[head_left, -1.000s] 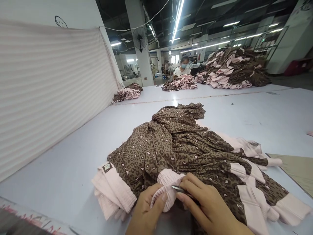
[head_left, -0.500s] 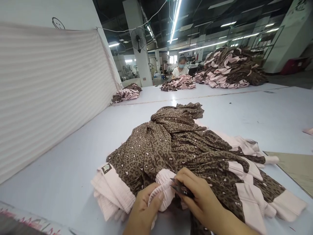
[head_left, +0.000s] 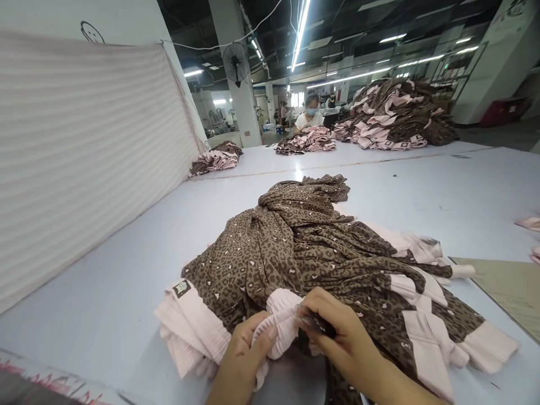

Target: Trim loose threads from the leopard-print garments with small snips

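Observation:
Brown leopard-print garments [head_left: 270, 247] with pink cuffs and waistbands lie heaped on the pale table. My left hand [head_left: 252, 351] pinches a gathered pink cuff [head_left: 282, 323] at the heap's near edge. Against the right side of that cuff, my right hand [head_left: 337, 332] is wrapped round a small dark cutting tool [head_left: 317, 324], whose tip is blurred at the fabric. Left of my hands lies a ribbed pink waistband [head_left: 198, 320] bearing a dark label [head_left: 181, 288].
Garment piles stand at the table's far edge: a small one [head_left: 217, 157], a middle one [head_left: 310, 139] and a large one [head_left: 392, 115]. A masked person [head_left: 310, 115] is behind the middle pile. A white curtain [head_left: 84, 146] hangs left; a tan board [head_left: 502, 287] lies right.
The tool in my right hand has turned slightly, and its tip sits closer to the cuff. The whole view has shifted a little; my left hand keeps its pinch.

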Demonstrator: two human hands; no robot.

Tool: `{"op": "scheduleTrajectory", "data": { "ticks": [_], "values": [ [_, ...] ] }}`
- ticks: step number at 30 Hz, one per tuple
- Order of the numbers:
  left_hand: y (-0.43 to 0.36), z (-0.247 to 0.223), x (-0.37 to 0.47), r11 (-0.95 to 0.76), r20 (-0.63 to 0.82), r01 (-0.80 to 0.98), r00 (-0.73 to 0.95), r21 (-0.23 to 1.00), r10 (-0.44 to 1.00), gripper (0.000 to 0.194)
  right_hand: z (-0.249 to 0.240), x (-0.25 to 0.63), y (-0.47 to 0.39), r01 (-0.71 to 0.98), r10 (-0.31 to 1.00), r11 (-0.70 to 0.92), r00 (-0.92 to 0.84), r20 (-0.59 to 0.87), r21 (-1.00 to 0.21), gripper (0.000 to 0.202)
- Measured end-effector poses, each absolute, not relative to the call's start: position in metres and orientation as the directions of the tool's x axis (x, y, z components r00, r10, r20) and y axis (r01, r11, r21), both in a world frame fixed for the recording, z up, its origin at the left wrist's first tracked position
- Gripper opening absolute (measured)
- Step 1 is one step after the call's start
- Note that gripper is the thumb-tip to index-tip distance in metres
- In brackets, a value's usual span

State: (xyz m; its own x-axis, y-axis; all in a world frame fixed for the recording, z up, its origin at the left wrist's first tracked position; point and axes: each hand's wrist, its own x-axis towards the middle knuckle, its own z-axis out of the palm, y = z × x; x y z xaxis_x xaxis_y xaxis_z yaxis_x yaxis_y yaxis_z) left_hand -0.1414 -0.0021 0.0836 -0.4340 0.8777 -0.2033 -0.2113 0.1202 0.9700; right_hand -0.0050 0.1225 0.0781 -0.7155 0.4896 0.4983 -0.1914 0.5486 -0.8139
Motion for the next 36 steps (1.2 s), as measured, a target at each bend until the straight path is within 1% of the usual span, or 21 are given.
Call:
{"op": "scheduleTrajectory", "data": {
  "ticks": [2, 3, 4, 5, 6, 7, 8, 9, 10, 12, 13, 14, 15, 18, 20, 22, 26, 33, 36],
  "values": [
    [-0.003, 0.084, -0.143, 0.127, -0.203, -0.200, -0.423, 0.972, 0.883, 0.035, 0.087, 0.002, 0.122, -0.307, 0.464, 0.478, -0.707, 0.534, -0.823, 0.025],
    [-0.003, 0.083, -0.143, 0.130, -0.210, -0.210, -0.423, 0.969, 0.881, 0.036, 0.092, 0.007, 0.122, -0.368, 0.435, 0.424, -0.719, 0.543, -0.827, 0.028],
    [-0.003, 0.082, -0.144, 0.128, -0.216, -0.226, -0.430, 0.966, 0.876, 0.037, 0.097, 0.014, 0.124, -0.412, 0.377, 0.360, -0.757, 0.534, -0.837, 0.031],
    [-0.003, 0.080, -0.145, 0.118, -0.218, -0.241, -0.442, 0.963, 0.870, 0.037, 0.101, 0.020, 0.126, -0.425, 0.284, 0.290, -0.818, 0.501, -0.858, 0.036],
    [-0.003, 0.078, -0.146, 0.107, -0.216, -0.255, -0.452, 0.961, 0.866, 0.038, 0.104, 0.025, 0.128, -0.400, 0.169, 0.227, -0.882, 0.441, -0.888, 0.041],
    [-0.003, 0.075, -0.146, 0.096, -0.213, -0.265, -0.460, 0.959, 0.862, 0.038, 0.105, 0.028, 0.131, -0.351, 0.062, 0.193, -0.928, 0.368, -0.916, 0.043],
    [-0.003, 0.074, -0.146, 0.089, -0.212, -0.272, -0.465, 0.958, 0.859, 0.038, 0.106, 0.030, 0.134, -0.295, 0.001, 0.202, -0.953, 0.302, -0.934, 0.044],
    [-0.003, 0.072, -0.146, 0.089, -0.214, -0.276, -0.469, 0.957, 0.857, 0.038, 0.105, 0.030, 0.136, -0.245, 0.006, 0.247, -0.967, 0.255, -0.937, 0.043],
    [-0.004, 0.071, -0.146, 0.093, -0.223, -0.282, -0.470, 0.955, 0.854, 0.037, 0.103, 0.027, 0.137, -0.202, 0.079, 0.308, -0.968, 0.237, -0.930, 0.041],
    [-0.004, 0.071, -0.146, 0.096, -0.236, -0.305, -0.464, 0.947, 0.854, 0.037, 0.096, 0.020, 0.138, -0.123, 0.301, 0.446, -0.912, 0.278, -0.887, 0.038],
    [-0.004, 0.071, -0.146, 0.085, -0.235, -0.324, -0.460, 0.942, 0.856, 0.036, 0.092, 0.016, 0.138, -0.077, 0.381, 0.518, -0.871, 0.310, -0.852, 0.036],
    [-0.005, 0.072, -0.146, 0.071, -0.236, -0.350, -0.453, 0.934, 0.860, 0.035, 0.087, 0.012, 0.137, -0.037, 0.424, 0.586, -0.837, 0.345, -0.809, 0.034],
    [-0.005, 0.073, -0.146, 0.058, -0.238, -0.382, -0.444, 0.922, 0.864, 0.033, 0.082, 0.009, 0.135, -0.011, 0.433, 0.651, -0.816, 0.383, -0.759, 0.031],
    [-0.006, 0.076, -0.147, 0.020, -0.238, -0.462, -0.419, 0.887, 0.876, 0.027, 0.071, 0.004, 0.130, 0.034, 0.390, 0.795, -0.792, 0.469, -0.605, 0.025],
    [-0.005, 0.079, -0.147, -0.004, -0.227, -0.493, -0.406, 0.870, 0.885, 0.024, 0.068, 0.002, 0.127, 0.055, 0.366, 0.845, -0.785, 0.500, -0.532, 0.024],
    [-0.005, 0.081, -0.148, -0.020, -0.220, -0.516, -0.399, 0.856, 0.890, 0.022, 0.068, -0.002, 0.126, 0.074, 0.350, 0.869, -0.792, 0.501, -0.490, 0.025],
    [-0.004, 0.083, -0.149, -0.034, -0.210, -0.530, -0.393, 0.847, 0.895, 0.022, 0.072, -0.010, 0.124, 0.060, 0.326, 0.869, -0.816, 0.477, -0.491, 0.030],
    [-0.001, 0.078, -0.151, -0.035, -0.205, -0.521, -0.396, 0.853, 0.895, 0.025, 0.071, -0.019, 0.122, 0.056, 0.321, 0.887, -0.789, 0.525, -0.458, 0.037],
    [-0.001, 0.075, -0.153, -0.027, -0.208, -0.508, -0.400, 0.861, 0.893, 0.025, 0.070, -0.017, 0.124, 0.040, 0.323, 0.874, -0.792, 0.518, -0.484, 0.036]
  ]
}}
